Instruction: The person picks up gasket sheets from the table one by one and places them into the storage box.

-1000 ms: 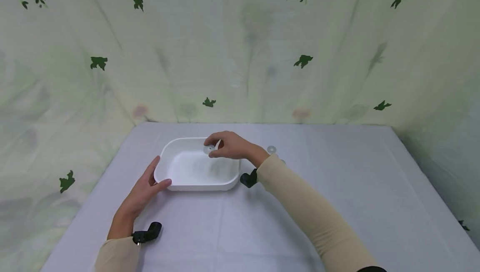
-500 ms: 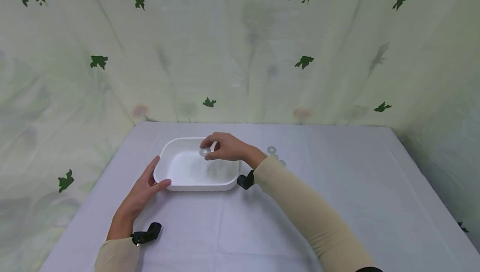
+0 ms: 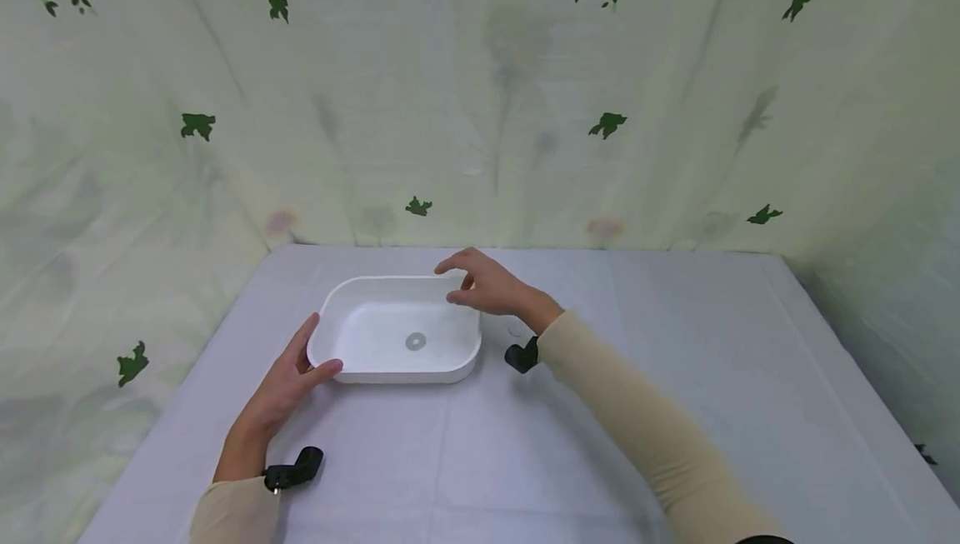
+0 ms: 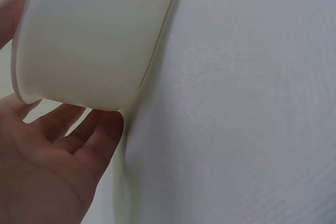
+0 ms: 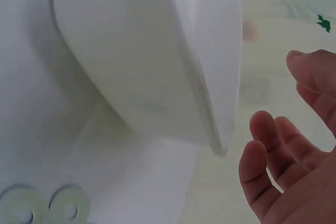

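Note:
A white rounded tray [image 3: 397,376] lies on the cloth in the head view. At its left end my left hand [image 3: 281,386] grips it, thumb on the near rim and fingers along the outer wall, as the left wrist view also shows. Inside the tray, toward the near side, lies one flat grey washer [image 3: 416,341]. My right hand [image 3: 495,286] hovers over the tray's far right corner, thumb and fingers apart with nothing between them. Below the tray's wall in the right wrist view, two washers [image 5: 70,205] rest on the cloth, mostly hidden behind the right wrist in the head view.
A white cloth covers the table [image 3: 675,377]. Behind it hangs a pale curtain [image 3: 465,94] printed with green leaves and birds. Black wrist cameras [image 3: 294,467] sit on both wrists, the right one close beside the tray's right end.
My right hand has let go of the washer, which now lies in the tray. That hand has moved right and away toward the far corner. The left hand has stayed on the tray.

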`<state>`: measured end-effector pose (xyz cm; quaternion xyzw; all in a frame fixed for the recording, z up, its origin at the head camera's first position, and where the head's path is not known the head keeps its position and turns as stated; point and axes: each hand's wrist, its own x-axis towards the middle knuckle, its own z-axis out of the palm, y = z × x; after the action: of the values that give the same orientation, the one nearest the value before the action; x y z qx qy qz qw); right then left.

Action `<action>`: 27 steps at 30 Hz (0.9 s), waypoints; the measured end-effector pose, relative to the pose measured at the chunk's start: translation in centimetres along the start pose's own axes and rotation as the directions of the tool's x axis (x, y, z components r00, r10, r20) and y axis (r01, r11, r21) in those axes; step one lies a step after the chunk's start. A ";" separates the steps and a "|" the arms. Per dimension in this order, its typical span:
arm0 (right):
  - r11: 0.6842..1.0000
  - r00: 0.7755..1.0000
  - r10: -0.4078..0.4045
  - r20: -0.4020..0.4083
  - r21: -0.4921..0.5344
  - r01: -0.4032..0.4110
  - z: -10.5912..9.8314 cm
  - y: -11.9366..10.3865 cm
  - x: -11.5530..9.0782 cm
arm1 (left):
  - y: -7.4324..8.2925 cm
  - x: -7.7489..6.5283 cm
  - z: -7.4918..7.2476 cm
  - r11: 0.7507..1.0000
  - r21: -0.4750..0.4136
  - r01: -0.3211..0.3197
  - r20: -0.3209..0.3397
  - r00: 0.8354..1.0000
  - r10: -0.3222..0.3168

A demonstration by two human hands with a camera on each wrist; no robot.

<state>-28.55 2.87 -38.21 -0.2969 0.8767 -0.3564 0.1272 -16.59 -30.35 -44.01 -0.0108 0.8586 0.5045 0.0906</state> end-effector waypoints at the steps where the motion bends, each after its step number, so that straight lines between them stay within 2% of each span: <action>1: 1.000 1.000 0.005 -0.006 -0.009 -0.005 -0.4 0.4 -0.4 | 0.0 0.0 0.0 1.000 0.004 0.002 0.001 1.000 -0.002; 5: 0.998 0.998 0.044 -0.045 -0.046 -0.046 -2.2 2.3 -1.7 | 0.1 0.0 0.1 1.000 0.014 0.015 0.004 1.000 -0.015; 9: 0.991 0.990 0.114 -0.082 -0.061 -0.119 -3.7 5.1 -2.9 | 0.1 -0.1 0.1 1.000 0.011 0.029 0.003 1.000 -0.029; 14: 0.980 0.980 0.191 -0.053 -0.046 -0.194 -4.8 7.9 -4.2 | -0.1 -0.1 0.1 0.999 -0.002 0.033 0.004 0.999 -0.033; 21: 0.979 0.981 0.193 -0.013 -0.064 -0.193 -5.1 9.4 -4.6 | -0.3 -0.3 0.2 0.999 0.023 0.045 -0.009 0.999 -0.045; 27: 0.967 0.969 0.245 0.000 -0.075 -0.244 -4.9 10.2 -4.8 | -0.1 -0.2 0.2 0.999 0.033 0.040 -0.015 0.999 -0.040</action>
<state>-31.28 14.35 -41.83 -0.1927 0.9187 -0.3036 0.1633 -16.35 -30.24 -44.15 -0.0298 0.8671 0.4880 0.0949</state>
